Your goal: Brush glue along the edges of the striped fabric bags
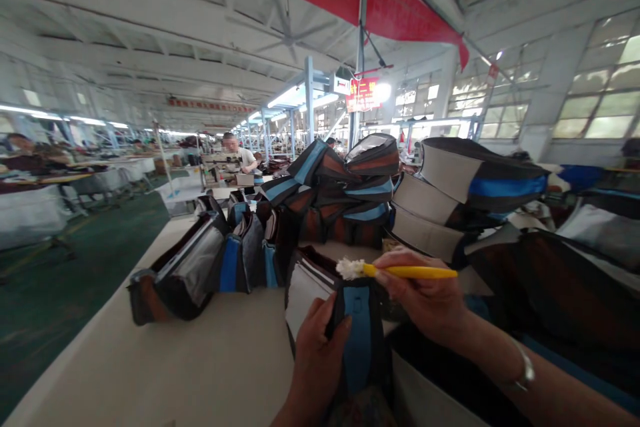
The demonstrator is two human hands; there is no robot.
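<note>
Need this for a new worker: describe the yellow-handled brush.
On the white worktable, find the blue-and-black bag in the left hand. Above it, the right hand holds the brush, whose yellow handle and white fluffy tip stand out among the dark bags.

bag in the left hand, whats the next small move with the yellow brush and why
Probably dab the white tuft of the yellow brush along the top edge of the bag. The right hand holds the brush with its tuft right by that edge, and the left hand is gripping the bag, so it looks steady enough.
</note>
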